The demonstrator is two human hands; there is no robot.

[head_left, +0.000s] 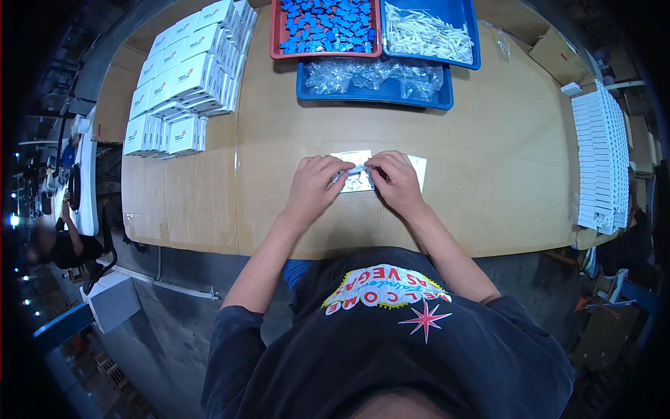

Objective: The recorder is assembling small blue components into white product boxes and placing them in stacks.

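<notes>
Both of my hands meet over the middle of the cardboard-covered table. Pinched between their fingertips is a small pale stick-like piece (357,170), too small to make out exactly. My left hand (314,183) grips its left end, thumb and fingers closed. At the other end, my right hand (396,181) holds it in the same way. Directly beneath lies a white box or insert (351,156) with a patterned or printed inner surface, partly covered by my fingers. A plain white flat panel (419,166) shows beside my right hand, its left part hidden.
Stacked white boxes (178,80) stand at the far left. At the back are a red tray (278,54) of blue parts, a blue tray (477,42) of white slim pieces and another blue tray (377,103) of clear bags. White boxes (599,160) line the right edge.
</notes>
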